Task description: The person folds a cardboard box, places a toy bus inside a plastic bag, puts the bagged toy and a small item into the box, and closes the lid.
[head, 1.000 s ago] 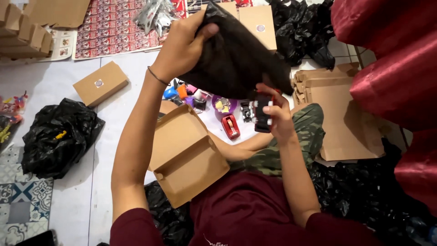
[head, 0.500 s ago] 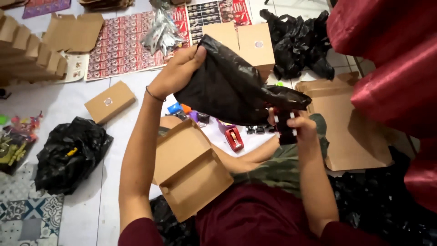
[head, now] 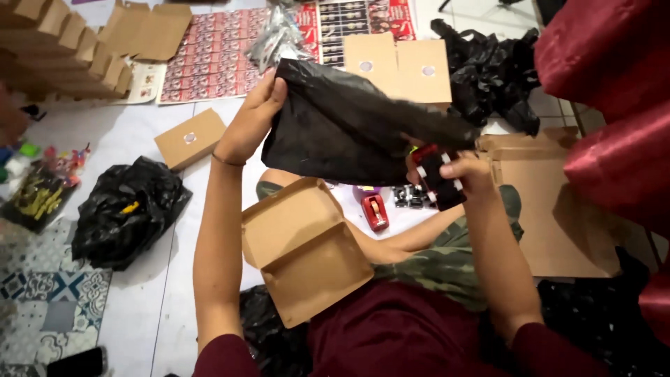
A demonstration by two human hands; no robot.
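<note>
Comparing with 1 second ago, the black plastic bag (head: 349, 132) now hangs lower and wider, its mouth at the small black-and-red toy car (head: 438, 176), suggesting bagging is underway. Left hand (head: 252, 122) pinches the bag's upper edge; right hand (head: 466, 174) is closed around the car above the open cardboard box (head: 303, 248).

A home floor turned into a small packing station.

Flat and folded cardboard mailer boxes (head: 66, 52) are stacked on white floor tiles (head: 139, 307), beside a patterned mat (head: 42, 293), printed sheets (head: 213, 59), black plastic bags (head: 125, 209) and red curtains (head: 614, 105).
</note>
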